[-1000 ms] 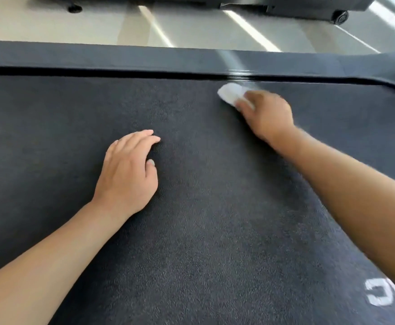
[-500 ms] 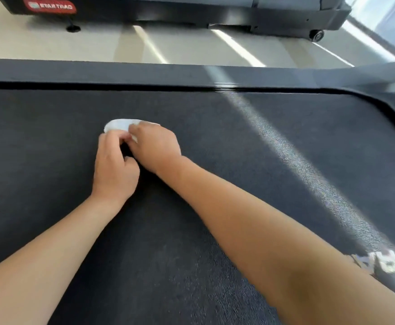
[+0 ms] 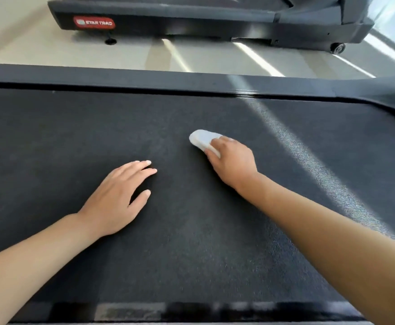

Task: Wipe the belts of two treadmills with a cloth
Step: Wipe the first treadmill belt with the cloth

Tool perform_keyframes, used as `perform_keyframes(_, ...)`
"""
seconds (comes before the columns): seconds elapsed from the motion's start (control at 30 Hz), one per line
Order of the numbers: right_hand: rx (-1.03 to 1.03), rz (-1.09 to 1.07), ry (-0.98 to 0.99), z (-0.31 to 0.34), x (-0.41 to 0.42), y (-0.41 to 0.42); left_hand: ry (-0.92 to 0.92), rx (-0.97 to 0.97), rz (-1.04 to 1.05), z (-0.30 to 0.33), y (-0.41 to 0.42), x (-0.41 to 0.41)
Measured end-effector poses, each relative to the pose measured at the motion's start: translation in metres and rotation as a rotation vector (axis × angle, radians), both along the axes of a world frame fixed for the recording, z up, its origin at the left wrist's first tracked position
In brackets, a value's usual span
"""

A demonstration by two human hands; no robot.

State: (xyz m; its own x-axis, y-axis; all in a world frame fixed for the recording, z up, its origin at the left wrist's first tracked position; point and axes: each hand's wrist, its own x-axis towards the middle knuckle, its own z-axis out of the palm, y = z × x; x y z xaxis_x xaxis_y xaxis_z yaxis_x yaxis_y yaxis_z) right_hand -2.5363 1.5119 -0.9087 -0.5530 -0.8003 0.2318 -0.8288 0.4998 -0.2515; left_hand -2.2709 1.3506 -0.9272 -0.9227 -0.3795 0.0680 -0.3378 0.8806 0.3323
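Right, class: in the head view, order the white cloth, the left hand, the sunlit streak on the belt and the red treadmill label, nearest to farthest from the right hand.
1. White cloth: under the right hand.
2. Sunlit streak: on its right.
3. Left hand: on its left, flat on the belt.
4. Red label: on the far treadmill.

Head view — looks down, close over belt (image 3: pixel 191 242).

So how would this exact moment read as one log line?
step: wiping belt | right hand: holds cloth on belt | left hand: flat on belt | second treadmill: behind
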Motion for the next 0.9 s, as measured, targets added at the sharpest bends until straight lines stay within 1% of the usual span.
perform_keyframes(0.13, 0.015, 0.395, -0.061, -0.006, 0.106, 0.008, 0.053, 0.019, 0.029, -0.002, -0.005, -0.009)
perform_keyframes(0.2, 0.006, 0.562, -0.089, -0.010, 0.139, 0.022, 0.045, 0.036, 0.025, -0.003, -0.006, -0.007)
perform_keyframes(0.27, 0.003, 0.702, -0.069, -0.012, 0.133, 0.034, 0.037, 0.025, 0.018, -0.002, -0.004, -0.003)
perform_keyframes(0.3, 0.009, 0.741, -0.034, -0.012, 0.117, 0.037, 0.032, 0.016, 0.021, -0.001, -0.002, 0.000)
perform_keyframes(0.33, 0.011, 0.724, -0.013, -0.013, 0.095, 0.038, 0.024, 0.005, 0.021, -0.001, 0.000, 0.002)
perform_keyframes(0.37, -0.012, 0.636, -0.012, -0.011, 0.069, 0.037, 0.013, -0.006, 0.018, -0.001, 0.004, 0.005)
perform_keyframes(0.4, -0.035, 0.487, -0.018, -0.008, 0.037, 0.036, 0.001, -0.015, 0.017, -0.001, 0.008, 0.009)
perform_keyframes(0.43, -0.052, 0.300, -0.009, -0.002, 0.003, 0.037, -0.010, -0.019, 0.020, -0.001, 0.011, 0.012)
perform_keyframes(0.53, -0.010, -0.303, -0.046, 0.007, -0.098, 0.061, -0.032, -0.036, 0.011, 0.002, 0.018, 0.017)
perform_keyframes(0.57, 0.007, -0.440, -0.047, 0.009, -0.117, 0.071, -0.033, -0.037, 0.002, 0.004, 0.018, 0.016)
perform_keyframes(0.6, 0.014, -0.517, -0.037, 0.008, -0.123, 0.078, -0.031, -0.036, -0.007, 0.005, 0.020, 0.014)
perform_keyframes(0.63, 0.004, -0.537, -0.025, 0.006, -0.119, 0.081, -0.028, -0.032, -0.013, 0.005, 0.022, 0.010)
perform_keyframes(0.67, -0.005, -0.504, -0.010, 0.002, -0.108, 0.081, -0.027, -0.026, -0.015, 0.004, 0.025, 0.006)
perform_keyframes(0.73, -0.009, -0.335, 0.002, 0.001, -0.066, 0.078, -0.031, -0.018, -0.014, 0.002, 0.031, -0.004)
perform_keyframes(0.8, -0.007, -0.065, 0.005, -0.001, -0.011, 0.078, -0.022, -0.018, -0.022, 0.001, 0.032, -0.017)
perform_keyframes(0.9, -0.047, 0.356, -0.047, -0.005, 0.084, 0.082, 0.008, 0.009, -0.031, 0.000, 0.030, -0.037)
